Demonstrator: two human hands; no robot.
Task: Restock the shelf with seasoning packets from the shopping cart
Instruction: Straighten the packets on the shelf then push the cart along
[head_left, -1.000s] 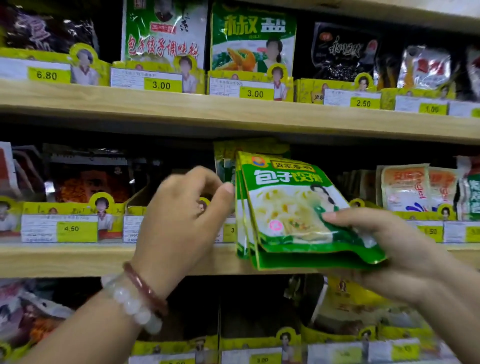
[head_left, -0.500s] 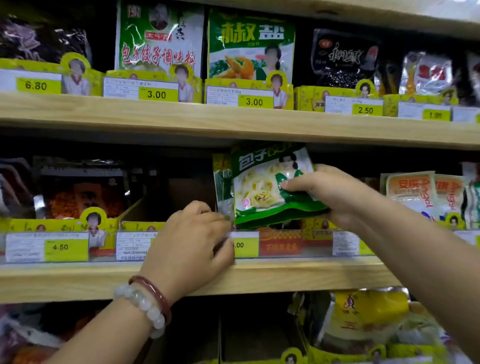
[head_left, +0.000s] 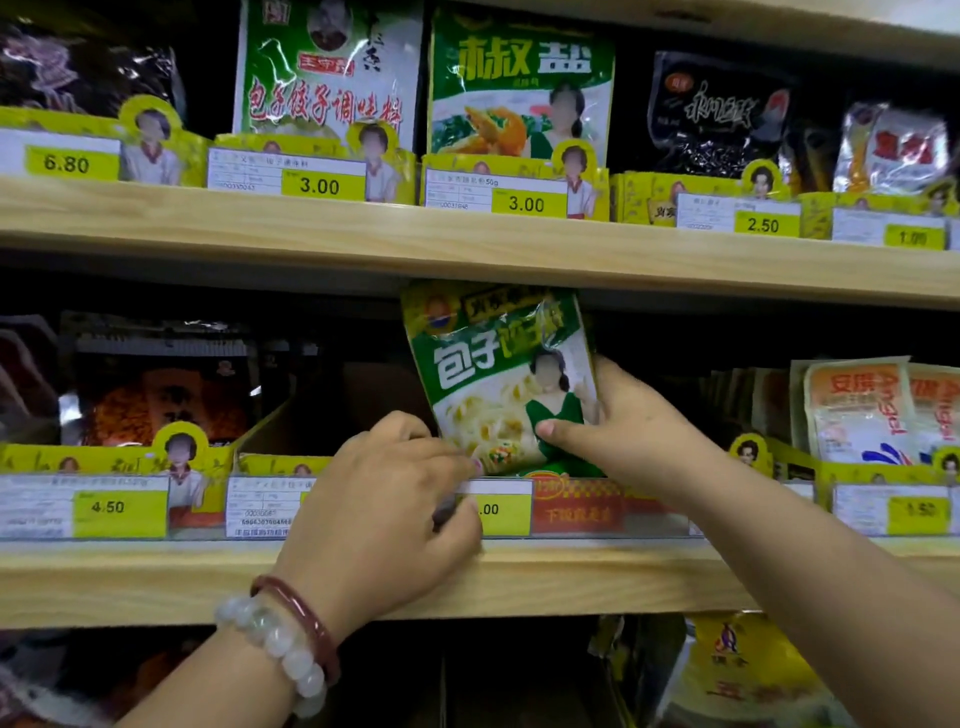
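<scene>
On the middle shelf (head_left: 467, 582), the green seasoning packet (head_left: 501, 384) stands upright, pinched at its 4 o'clock corner by the right hand (head_left: 628, 431); the left hand (head_left: 379, 499), fingers curled on the tray front, sits at its 7 o'clock.

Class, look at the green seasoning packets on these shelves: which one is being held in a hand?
The green packet on the middle shelf, pinched by the right hand. The two green packets above stand untouched behind 3.00 price tags.
</scene>
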